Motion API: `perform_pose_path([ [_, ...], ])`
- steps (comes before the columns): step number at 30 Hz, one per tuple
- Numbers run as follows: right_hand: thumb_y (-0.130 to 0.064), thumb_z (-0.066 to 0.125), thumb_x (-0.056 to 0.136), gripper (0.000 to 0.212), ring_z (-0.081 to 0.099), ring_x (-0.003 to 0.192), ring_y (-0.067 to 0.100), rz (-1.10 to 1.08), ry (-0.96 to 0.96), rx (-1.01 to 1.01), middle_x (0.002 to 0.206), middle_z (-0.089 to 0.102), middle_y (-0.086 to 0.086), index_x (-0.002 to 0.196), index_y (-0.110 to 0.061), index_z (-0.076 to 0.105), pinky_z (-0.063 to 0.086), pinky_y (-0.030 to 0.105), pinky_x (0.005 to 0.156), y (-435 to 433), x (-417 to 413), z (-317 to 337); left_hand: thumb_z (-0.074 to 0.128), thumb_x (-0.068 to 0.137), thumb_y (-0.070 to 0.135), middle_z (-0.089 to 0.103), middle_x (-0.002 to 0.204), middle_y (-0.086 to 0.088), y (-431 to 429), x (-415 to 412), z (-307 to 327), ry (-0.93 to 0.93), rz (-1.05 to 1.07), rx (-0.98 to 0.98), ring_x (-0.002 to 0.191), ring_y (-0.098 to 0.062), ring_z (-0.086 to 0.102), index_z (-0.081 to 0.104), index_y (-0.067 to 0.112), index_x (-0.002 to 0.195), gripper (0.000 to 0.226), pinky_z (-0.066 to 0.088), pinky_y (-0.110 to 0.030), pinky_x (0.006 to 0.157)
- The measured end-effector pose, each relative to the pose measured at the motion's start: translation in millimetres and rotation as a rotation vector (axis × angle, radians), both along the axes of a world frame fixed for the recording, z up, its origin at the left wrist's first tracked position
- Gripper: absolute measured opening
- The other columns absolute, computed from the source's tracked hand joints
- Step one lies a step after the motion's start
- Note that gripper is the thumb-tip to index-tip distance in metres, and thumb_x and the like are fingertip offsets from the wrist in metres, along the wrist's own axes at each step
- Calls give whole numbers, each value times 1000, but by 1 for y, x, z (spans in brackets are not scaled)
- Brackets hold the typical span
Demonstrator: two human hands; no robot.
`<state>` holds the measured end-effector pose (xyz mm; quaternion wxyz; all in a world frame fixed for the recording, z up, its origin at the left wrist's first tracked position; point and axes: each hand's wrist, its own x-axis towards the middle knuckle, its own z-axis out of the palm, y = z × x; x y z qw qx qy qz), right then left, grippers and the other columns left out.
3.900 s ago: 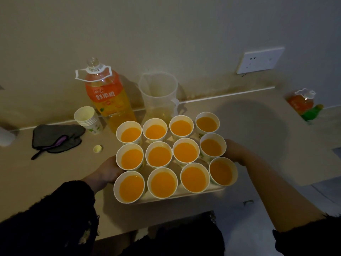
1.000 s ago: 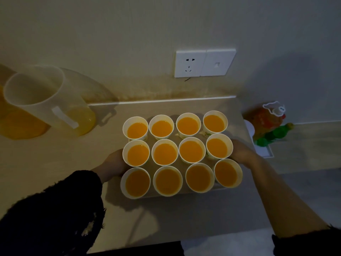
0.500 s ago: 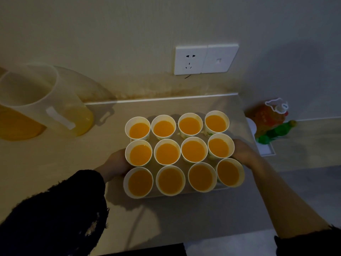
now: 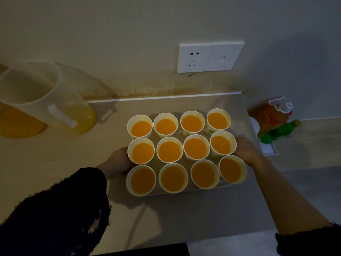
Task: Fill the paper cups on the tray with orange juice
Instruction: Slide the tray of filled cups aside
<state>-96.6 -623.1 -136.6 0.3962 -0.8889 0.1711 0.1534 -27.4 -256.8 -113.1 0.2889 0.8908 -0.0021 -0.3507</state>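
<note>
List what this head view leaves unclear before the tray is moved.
Head view only.
- Left hand and right hand: fingers hidden behind cups, grip unseen.
- Tray: covered by cups, only front rim shows.
- Pitcher: cut off by left edge.
- Orange bottle: dim, label unreadable.

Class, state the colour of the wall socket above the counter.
White; the wall socket shows best in the head view.

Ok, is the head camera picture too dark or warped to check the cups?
Head view: dim overall, yet the juice in all twelve paper cups reads clearly. Head view, left edge: wide-angle warp stretches the pitcher. Head view, near side: the tray casts a shadow on the counter; the fingers of the left hand and right hand gripping it hide behind cups.
</note>
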Motion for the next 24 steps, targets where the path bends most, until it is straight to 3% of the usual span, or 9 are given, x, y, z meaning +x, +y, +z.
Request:
perform_pose_path([
  [3, -28, 76, 80, 12, 67, 84, 22, -16, 9, 1, 89, 71, 6, 85, -21, 67, 55, 47, 81, 1, 0, 0, 65, 88, 30, 64, 103, -8, -1, 1, 1, 29, 23, -21, 89, -24, 61, 56, 25, 87, 11, 47, -26, 67],
  [7, -26, 74, 82, 13, 66, 87, 25, -52, 34, -24, 92, 70, 10, 87, -17, 67, 54, 46, 83, 3, 1, 0, 66, 87, 32, 65, 107, -9, 1, 3, -1, 36, -21, 15, 92, -25, 62, 58, 19, 100, 20, 48, -29, 72],
  [11, -24, 72, 84, 13, 62, 83, 23, -38, 112, -135, 86, 66, 6, 78, -18, 62, 49, 35, 76, 3, 4, 1, 68, 86, 28, 64, 100, -4, 4, 5, 1, 112, 36, -72, 79, -16, 62, 58, 23, 99, 17, 49, -14, 50],
  [14, -20, 72, 84, 8, 61, 85, 23, -54, 174, -131, 90, 66, 8, 85, -15, 66, 47, 34, 76, 1, 4, 2, 66, 88, 18, 64, 98, -4, 8, 8, 4, 226, 64, -89, 86, -20, 64, 58, 22, 105, 19, 55, -26, 64],
  [17, -9, 67, 87, 6, 60, 77, 22, -199, 275, -33, 89, 64, 13, 91, -6, 64, 49, 31, 65, -3, 5, 4, 58, 90, 4, 64, 110, -13, 12, 13, 5, 359, 113, -78, 97, -28, 63, 56, 12, 117, 28, 56, -34, 71],
  [19, -1, 64, 87, 6, 61, 76, 26, -375, 310, 154, 89, 64, 19, 88, -5, 59, 53, 37, 66, -4, 6, 8, 54, 94, 9, 64, 103, -17, 12, 13, 12, 443, 238, -118, 90, -29, 63, 58, 5, 109, 17, 54, -35, 70],
  [21, -1, 60, 89, 3, 63, 77, 31, -524, 315, 312, 83, 67, 20, 89, -3, 58, 55, 44, 72, -2, 8, 12, 45, 99, 22, 62, 91, -19, 12, 12, 15, 477, 388, -178, 80, -31, 60, 57, 2, 94, 24, 50, -36, 68],
  [24, -11, 44, 95, 24, 55, 62, 27, -653, 394, 333, 62, 60, 14, 77, 0, 54, 44, 31, 54, 4, 12, 23, 35, 98, 26, 58, 84, -20, 14, 15, 12, 487, 547, -225, 73, -34, 56, 50, 1, 98, 29, 46, -36, 66],
])
